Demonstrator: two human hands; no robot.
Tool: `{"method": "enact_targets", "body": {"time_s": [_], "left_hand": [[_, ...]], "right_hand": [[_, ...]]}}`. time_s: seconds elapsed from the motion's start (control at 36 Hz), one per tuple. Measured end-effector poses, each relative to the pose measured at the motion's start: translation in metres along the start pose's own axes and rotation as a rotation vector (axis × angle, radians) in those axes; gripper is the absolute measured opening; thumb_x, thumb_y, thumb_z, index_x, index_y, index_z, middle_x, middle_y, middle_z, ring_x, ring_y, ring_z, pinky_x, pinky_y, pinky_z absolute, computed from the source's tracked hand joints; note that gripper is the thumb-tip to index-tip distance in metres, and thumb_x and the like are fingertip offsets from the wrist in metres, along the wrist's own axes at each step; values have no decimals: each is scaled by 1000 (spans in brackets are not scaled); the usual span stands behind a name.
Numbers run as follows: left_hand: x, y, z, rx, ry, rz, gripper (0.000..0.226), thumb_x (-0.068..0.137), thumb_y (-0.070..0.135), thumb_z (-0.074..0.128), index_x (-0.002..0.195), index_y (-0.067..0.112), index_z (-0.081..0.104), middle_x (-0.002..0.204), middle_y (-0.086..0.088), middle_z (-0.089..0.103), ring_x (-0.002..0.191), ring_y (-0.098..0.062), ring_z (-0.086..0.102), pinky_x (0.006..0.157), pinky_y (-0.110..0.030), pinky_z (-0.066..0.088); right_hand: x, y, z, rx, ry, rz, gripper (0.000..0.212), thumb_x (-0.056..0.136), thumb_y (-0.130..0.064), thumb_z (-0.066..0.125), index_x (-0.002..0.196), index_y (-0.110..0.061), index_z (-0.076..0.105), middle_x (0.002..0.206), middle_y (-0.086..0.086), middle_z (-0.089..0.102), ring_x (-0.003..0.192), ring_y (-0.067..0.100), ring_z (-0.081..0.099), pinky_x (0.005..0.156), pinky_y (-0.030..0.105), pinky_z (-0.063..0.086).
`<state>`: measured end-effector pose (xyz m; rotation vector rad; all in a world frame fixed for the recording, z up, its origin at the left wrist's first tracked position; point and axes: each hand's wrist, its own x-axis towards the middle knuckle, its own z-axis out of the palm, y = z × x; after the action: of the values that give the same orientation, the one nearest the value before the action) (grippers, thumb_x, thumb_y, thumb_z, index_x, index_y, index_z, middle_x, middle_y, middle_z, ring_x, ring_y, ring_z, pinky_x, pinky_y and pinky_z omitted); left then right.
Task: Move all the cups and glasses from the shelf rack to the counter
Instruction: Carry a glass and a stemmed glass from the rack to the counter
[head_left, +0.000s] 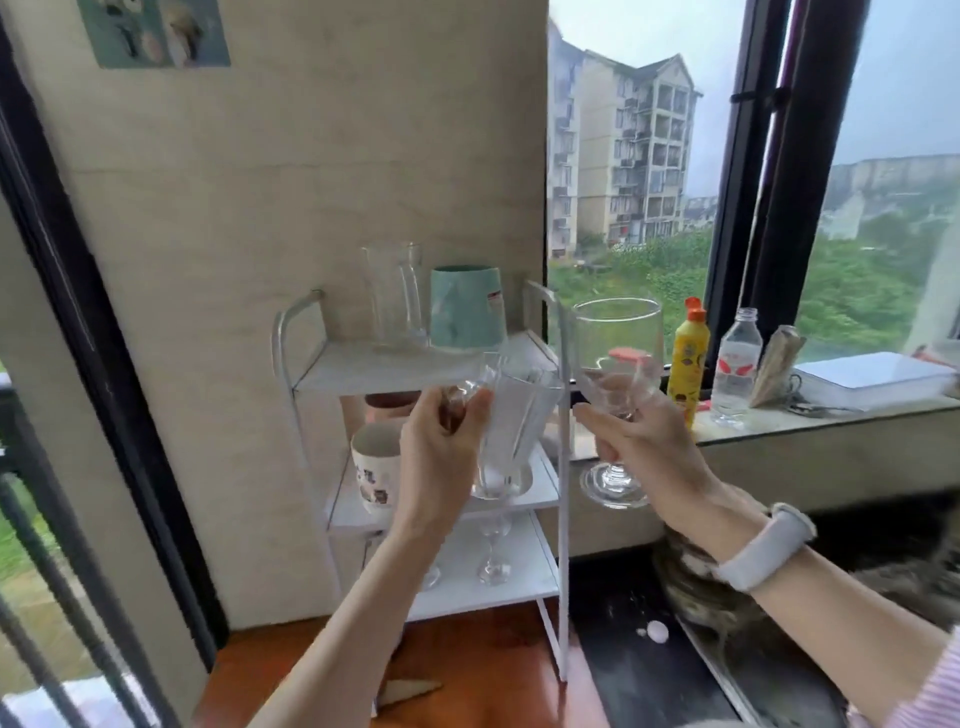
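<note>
A white three-tier shelf rack (311, 374) stands against the wall. My left hand (441, 447) grips a tall clear glass (511, 426) in front of the middle shelf. My right hand (639, 436) holds a stemmed goblet (618, 353) just right of the rack, above the counter (623, 649). On the top shelf stand a clear glass pitcher (392, 296) and a teal cup (467, 306). A printed white mug (374, 467) sits on the middle shelf. A stemmed glass (493, 551) stands on the bottom shelf.
On the window ledge (831, 415) stand a yellow bottle (688, 353), a clear water bottle (735, 364), a brown paper item and a white box (872, 379). A wooden floor lies below the rack. A dark window frame runs along the left.
</note>
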<state>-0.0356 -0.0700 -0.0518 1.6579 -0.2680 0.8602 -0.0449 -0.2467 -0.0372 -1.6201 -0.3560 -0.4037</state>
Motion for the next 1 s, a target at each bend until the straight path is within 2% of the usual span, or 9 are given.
{"method": "enact_targets", "body": {"time_s": [0.08, 0.17, 0.28, 0.36, 0.42, 0.53, 0.72, 0.89, 1.0], "left_hand": [[-27, -2, 26, -70, -123, -34, 29, 87, 27, 61, 74, 4, 50, 57, 5, 35, 46, -3, 30, 45, -13, 30], [-57, -2, 61, -178, -247, -111, 23, 87, 23, 61, 71, 13, 49, 54, 14, 37, 45, 0, 31, 46, -10, 30], [-97, 8, 119, -242, -379, -181, 31, 87, 25, 62, 64, 18, 42, 43, 18, 39, 43, 0, 32, 44, -11, 29], [-130, 26, 168, -280, -462, -196, 36, 86, 25, 64, 59, 20, 39, 42, 17, 39, 43, 0, 32, 44, -11, 29], [-154, 43, 203, -315, -527, -206, 36, 86, 25, 64, 59, 19, 41, 47, 15, 39, 46, -1, 32, 46, -12, 28], [-207, 84, 278, -371, -658, -221, 33, 85, 27, 65, 62, 14, 46, 57, 3, 42, 52, -7, 36, 50, -20, 31], [-313, 180, 417, -496, -836, -262, 34, 84, 28, 65, 63, 16, 42, 57, 4, 36, 54, -9, 32, 54, -27, 29], [-404, 253, 512, -583, -963, -319, 38, 83, 24, 65, 56, 19, 39, 41, 14, 40, 42, -1, 32, 43, -15, 27], [-461, 285, 560, -615, -1098, -345, 31, 83, 28, 64, 67, 12, 43, 61, 0, 37, 58, -12, 33, 56, -28, 30]], "right_hand": [[-22, 18, -34, -76, 82, 84, 20, 80, -14, 68, 93, -21, 55, 72, -3, 54, 58, 5, 50, 55, 16, 38], [-52, 32, -75, -119, 180, 184, 18, 79, -16, 69, 90, -23, 56, 85, 3, 58, 59, 10, 50, 60, 26, 40], [-94, 41, -134, -128, 315, 262, 18, 79, -11, 69, 92, -13, 58, 62, -6, 57, 46, 2, 49, 49, 17, 40], [-128, 44, -187, -189, 413, 310, 16, 79, -13, 68, 91, -10, 57, 63, -4, 51, 53, 8, 46, 56, 23, 35], [-152, 43, -226, -219, 478, 330, 13, 81, -12, 66, 90, -11, 56, 60, -3, 48, 49, 9, 43, 53, 24, 35], [-205, 36, -313, -292, 629, 379, 14, 80, -15, 68, 90, -15, 58, 64, -4, 54, 51, 8, 45, 55, 25, 36], [-310, 10, -473, -350, 838, 430, 16, 81, -14, 67, 91, -14, 56, 62, -6, 49, 45, 3, 43, 47, 18, 35], [-401, -20, -572, -451, 1030, 429, 17, 81, -16, 67, 79, -25, 53, 58, -8, 49, 53, 5, 46, 57, 25, 35], [-453, -28, -623, -504, 1155, 475, 17, 82, -16, 66, 93, -16, 53, 56, -6, 47, 45, 5, 44, 51, 21, 37]]}}
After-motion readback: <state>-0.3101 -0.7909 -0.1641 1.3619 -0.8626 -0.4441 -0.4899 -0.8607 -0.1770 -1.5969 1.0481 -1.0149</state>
